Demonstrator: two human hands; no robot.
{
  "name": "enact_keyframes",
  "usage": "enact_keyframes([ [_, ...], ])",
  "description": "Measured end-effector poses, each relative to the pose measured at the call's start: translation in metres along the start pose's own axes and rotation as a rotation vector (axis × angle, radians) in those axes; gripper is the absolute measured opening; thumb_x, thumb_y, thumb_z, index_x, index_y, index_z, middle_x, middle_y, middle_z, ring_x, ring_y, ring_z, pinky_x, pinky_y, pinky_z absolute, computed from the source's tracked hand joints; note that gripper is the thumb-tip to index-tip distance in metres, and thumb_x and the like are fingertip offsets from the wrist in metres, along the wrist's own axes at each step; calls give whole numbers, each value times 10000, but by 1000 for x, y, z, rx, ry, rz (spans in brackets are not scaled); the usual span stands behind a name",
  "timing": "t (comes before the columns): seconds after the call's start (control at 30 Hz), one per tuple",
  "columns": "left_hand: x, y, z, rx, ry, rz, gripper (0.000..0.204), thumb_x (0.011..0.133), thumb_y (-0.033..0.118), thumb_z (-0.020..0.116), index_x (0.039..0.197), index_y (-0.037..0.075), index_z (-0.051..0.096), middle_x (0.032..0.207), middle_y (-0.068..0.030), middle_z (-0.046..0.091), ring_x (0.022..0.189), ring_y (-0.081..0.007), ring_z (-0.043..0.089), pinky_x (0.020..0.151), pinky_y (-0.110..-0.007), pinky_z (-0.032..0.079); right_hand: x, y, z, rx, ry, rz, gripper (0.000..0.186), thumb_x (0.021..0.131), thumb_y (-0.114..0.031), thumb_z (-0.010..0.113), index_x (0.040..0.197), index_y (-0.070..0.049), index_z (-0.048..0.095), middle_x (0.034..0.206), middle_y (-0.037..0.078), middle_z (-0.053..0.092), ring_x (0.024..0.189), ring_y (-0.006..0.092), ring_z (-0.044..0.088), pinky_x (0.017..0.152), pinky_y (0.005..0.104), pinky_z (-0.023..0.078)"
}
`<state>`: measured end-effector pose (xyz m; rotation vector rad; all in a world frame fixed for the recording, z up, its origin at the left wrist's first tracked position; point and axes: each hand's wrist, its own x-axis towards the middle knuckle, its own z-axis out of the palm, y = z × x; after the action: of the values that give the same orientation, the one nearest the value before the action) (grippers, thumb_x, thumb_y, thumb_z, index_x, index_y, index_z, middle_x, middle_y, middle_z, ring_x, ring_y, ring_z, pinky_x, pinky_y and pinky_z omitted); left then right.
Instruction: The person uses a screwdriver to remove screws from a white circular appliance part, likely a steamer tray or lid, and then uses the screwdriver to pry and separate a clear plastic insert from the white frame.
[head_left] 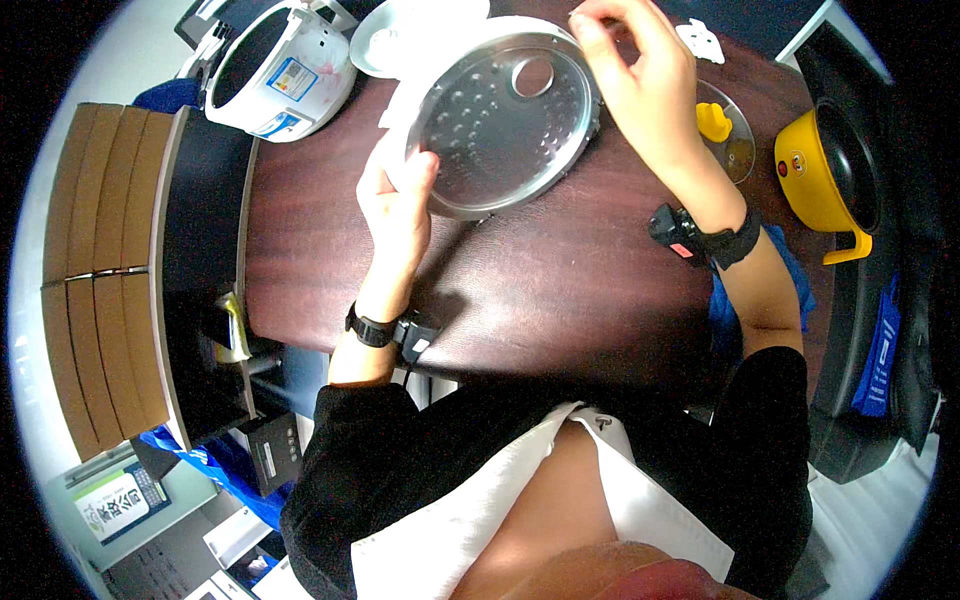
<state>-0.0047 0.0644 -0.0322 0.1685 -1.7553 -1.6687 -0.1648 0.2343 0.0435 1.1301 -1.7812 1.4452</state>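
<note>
Both of my hands are at a round lid (495, 140), raised over the dark table, with a shiny metal face, small dots or droplets and one larger round opening; white plastic shows behind it. My left hand (398, 200) grips its lower left side, thumb on the rim. The fingers of my right hand (645, 85) are curled on its upper right rim. Behind, to the left, stand a white electric cooker (310, 105) and a white dish (370, 55). By my right wrist, a small yellow object (712, 120) lies in a round dish or lid (738, 170).
A yellow pot (800, 170) stands at the right, near blue cloth (795, 275). A small white item (700, 40) lies at the back. Stacked cardboard (100, 200) and a dark shelf (200, 210) border the table (540, 290) on the left.
</note>
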Motion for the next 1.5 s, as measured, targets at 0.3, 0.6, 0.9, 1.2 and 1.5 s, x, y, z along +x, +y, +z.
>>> enact_keyframes([
  [0.3,0,2,3,227,-270,-51,369,741,186,731,1028,11,580,778,20,556,728,-83,505,676,-241,429,-29,58,30,529,39,630,112,906,-115,488,858,-19,520,731,-12,487,693,70,463,646,210,400],
  [0.6,-2,-9,-2,234,-295,-233,197,757,168,700,829,-11,662,732,-33,617,688,-103,552,632,-260,449,-17,44,19,196,74,371,67,858,-66,542,812,-16,543,730,11,526,683,85,504,625,227,424],
  [0.9,-6,-5,4,228,-268,-211,145,762,118,688,834,-6,664,702,-21,621,654,-82,545,615,-240,445,-29,-11,12,150,-174,-74,91,768,-82,665,794,-25,598,762,54,589,661,136,572,578,245,446],
  [1.2,-8,5,11,322,-286,-181,99,764,75,660,798,-17,640,648,-12,595,611,-61,519,568,-226,432,-35,-23,16,310,-289,107,109,764,-98,671,801,-28,596,740,51,579,614,128,581,551,244,463],
  [1.5,-10,10,13,324,-307,-217,77,771,59,638,801,-11,628,640,-5,586,601,-59,516,561,-224,429,-34,-29,12,247,-284,100,117,753,-108,679,787,-36,593,739,57,587,601,158,594,545,260,472],
])
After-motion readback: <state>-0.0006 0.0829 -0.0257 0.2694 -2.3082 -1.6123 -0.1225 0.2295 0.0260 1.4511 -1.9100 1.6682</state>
